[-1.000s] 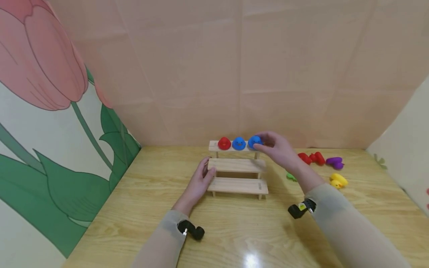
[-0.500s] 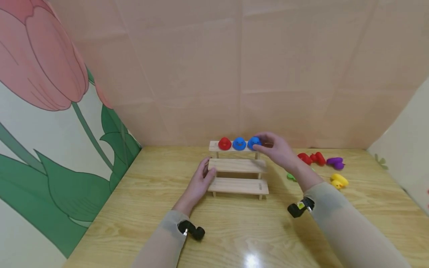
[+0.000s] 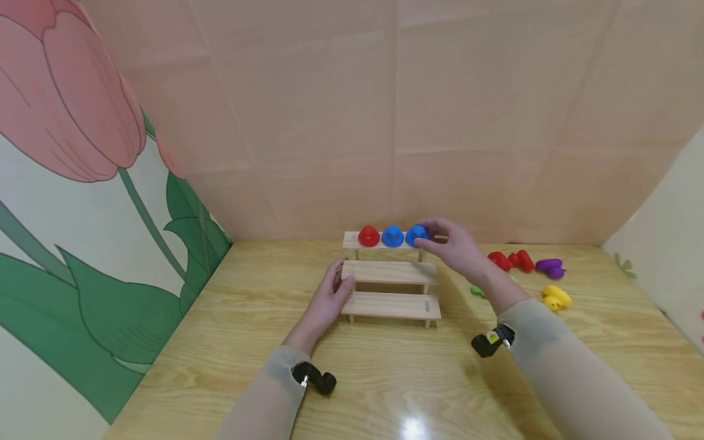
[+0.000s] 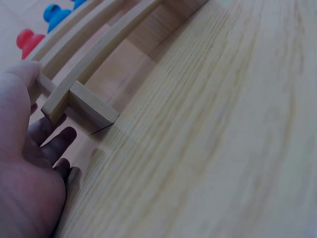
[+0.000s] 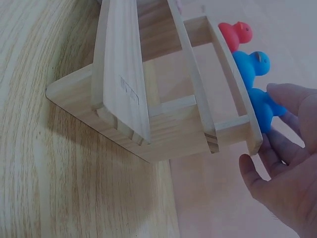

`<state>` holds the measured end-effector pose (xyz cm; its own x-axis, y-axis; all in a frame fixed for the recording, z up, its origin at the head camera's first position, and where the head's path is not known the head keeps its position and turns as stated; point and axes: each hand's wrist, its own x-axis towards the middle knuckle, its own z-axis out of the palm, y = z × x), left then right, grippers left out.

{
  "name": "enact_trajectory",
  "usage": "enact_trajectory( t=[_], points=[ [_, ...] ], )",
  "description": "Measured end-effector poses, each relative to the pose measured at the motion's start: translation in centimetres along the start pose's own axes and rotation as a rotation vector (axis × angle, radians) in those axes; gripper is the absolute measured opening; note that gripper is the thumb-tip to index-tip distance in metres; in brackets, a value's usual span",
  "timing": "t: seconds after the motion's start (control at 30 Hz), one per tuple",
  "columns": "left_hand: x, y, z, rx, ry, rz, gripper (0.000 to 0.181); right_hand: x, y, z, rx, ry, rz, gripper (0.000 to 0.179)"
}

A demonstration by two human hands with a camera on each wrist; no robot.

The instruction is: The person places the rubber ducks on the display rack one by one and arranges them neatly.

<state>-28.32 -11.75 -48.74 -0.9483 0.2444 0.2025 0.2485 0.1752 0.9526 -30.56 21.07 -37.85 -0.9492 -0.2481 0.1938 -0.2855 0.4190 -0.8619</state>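
A three-step wooden stand (image 3: 388,271) stands on the table. Along its top step sit a red rubber duck (image 3: 368,236), a blue rubber duck (image 3: 393,236) and, at the right end, a second blue rubber duck (image 3: 417,235). My right hand (image 3: 459,249) pinches that right-end duck between thumb and fingers; the right wrist view shows the duck (image 5: 262,110) resting on the step. With my left hand (image 3: 327,299) I hold the left end of the middle step. Its thumb lies over the stand's edge in the left wrist view, and the fingers (image 4: 58,146) reach behind it.
Right of the stand lie red ducks (image 3: 522,260), a purple duck (image 3: 550,267), a yellow duck (image 3: 556,297) and a green toy (image 3: 478,291) partly hidden by my right arm. A beige covered wall (image 3: 308,153) rises close behind the stand.
The right-end blue duck has shifted very slightly left toward its neighbour, with my right hand still on it. My left hand stays where it was.
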Motion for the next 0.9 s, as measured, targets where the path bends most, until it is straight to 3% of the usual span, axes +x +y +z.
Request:
enact_trajectory(
  t=[0.53,0.9],
  points=[
    [0.1,0.1,0.1,0.005,-0.014,0.006,0.067,-0.2,0.1,-0.3,0.007,-0.002,0.004,0.063],
    [0.3,0.4,0.2,0.007,-0.010,0.002,0.064,-1.9,0.0,-0.8,0.001,0.054,-0.028,0.066]
  ],
)
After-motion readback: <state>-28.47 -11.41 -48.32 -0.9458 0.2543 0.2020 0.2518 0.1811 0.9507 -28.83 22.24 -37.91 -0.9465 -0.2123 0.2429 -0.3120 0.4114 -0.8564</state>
